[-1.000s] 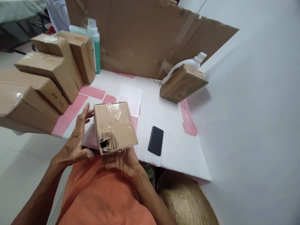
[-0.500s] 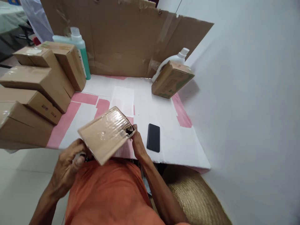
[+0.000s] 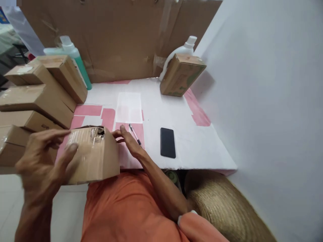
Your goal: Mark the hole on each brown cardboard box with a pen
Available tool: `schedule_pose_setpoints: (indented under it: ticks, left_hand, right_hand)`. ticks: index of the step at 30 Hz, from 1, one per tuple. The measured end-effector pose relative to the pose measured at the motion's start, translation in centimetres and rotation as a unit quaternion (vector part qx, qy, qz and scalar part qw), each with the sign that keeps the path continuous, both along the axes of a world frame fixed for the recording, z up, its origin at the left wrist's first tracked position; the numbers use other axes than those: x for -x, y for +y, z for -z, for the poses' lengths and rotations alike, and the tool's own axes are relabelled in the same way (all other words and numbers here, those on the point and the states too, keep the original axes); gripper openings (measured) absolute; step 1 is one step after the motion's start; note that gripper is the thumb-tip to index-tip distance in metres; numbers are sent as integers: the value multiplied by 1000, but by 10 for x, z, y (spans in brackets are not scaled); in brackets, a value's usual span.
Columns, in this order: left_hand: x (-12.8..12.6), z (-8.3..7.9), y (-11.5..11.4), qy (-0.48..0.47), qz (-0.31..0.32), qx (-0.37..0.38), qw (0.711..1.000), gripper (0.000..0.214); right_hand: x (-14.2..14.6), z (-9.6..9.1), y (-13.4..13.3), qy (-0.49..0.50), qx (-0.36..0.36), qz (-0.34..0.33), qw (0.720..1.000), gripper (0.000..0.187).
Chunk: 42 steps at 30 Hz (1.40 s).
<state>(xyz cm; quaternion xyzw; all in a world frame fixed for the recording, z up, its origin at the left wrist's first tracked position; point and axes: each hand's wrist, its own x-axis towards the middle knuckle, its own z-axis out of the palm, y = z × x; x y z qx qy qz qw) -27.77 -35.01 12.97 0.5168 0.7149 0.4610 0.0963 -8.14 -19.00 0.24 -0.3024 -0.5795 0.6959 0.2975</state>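
Observation:
A small cardboard box (image 3: 88, 154) is at the table's front left edge, its ribbed, taped face toward me. Clear tape and a torn dark hole mark the upper right corner of that face. My left hand (image 3: 47, 158) grips it from the left, thumb across the face and fingers at the top edge. Beside its right side is my right hand (image 3: 126, 137), fingers apart and tips at or very near the cardboard; contact is hard to tell. A pen (image 3: 135, 134) lies just right of that hand, and a black phone (image 3: 168, 143) farther right.
Several cardboard boxes (image 3: 22, 97) stand in a row at left, before a green liquid bottle (image 3: 80, 67). Another box (image 3: 182, 74) leans by a white bottle (image 3: 190, 43) at back right. A cardboard panel (image 3: 121, 40) closes the back; a wall (image 3: 264, 101) rises at right.
The small box has moved left and turned, showing its right side. My left hand has shifted onto its face; my right hand's fingers have loosened from the corner. The pen has come into view.

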Motion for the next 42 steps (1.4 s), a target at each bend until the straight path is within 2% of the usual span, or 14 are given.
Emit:
schedule_pose_setpoints:
  ticks: [2, 4, 7, 9, 12, 15, 17, 20, 25, 31, 33, 36, 39, 42]
  left_hand:
    - [8, 3, 29, -4, -37, 5, 999, 82]
    - [12, 6, 45, -10, 12, 77, 997, 97]
    - [19, 6, 50, 33, 96, 182, 978, 90]
    - [23, 3, 49, 68, 84, 202, 973, 89]
    - [27, -3, 53, 82, 51, 213, 972, 89]
    - [24, -6, 66, 100, 66, 207, 971, 76]
    - [21, -7, 78, 106, 90, 209, 968, 69]
    - [17, -7, 95, 103, 115, 220, 963, 66]
    - [17, -1, 103, 112, 109, 242, 957, 60]
    - [0, 7, 99, 47, 83, 204, 974, 47]
    - [-11, 8, 100, 19, 72, 199, 977, 39]
    - [-23, 9, 103, -10, 71, 189, 979, 31]
    - [-26, 11, 103, -20, 85, 159, 984, 31]
    - [-25, 14, 98, -8, 97, 136, 986, 30]
  right_hand:
    - [6, 1, 1, -22, -30, 21, 999, 85]
    - [9, 4, 2, -26, -43, 30, 998, 78]
    - [6, 11, 5, 8, -23, 24, 999, 71]
    - [-2, 16, 8, 21, -6, 49, 999, 69]
    - [-24, 23, 16, -3, -24, 147, 989, 56]
    - [-53, 29, 25, -70, -79, 252, 962, 36]
    - [-72, 31, 29, -131, -104, 284, 944, 29]
    - [-87, 34, 30, -230, -121, 272, 927, 23]
    - [-77, 34, 30, -394, -112, 167, 897, 22]
    - [-71, 29, 39, -406, -69, 107, 905, 26]
    - [-76, 19, 43, -359, -46, 112, 925, 21]
    - [-81, -13, 47, -128, 27, 196, 972, 21]
    - [-76, -54, 41, 100, 45, 235, 966, 21]
    - [-61, -81, 23, 167, -3, 203, 965, 9]
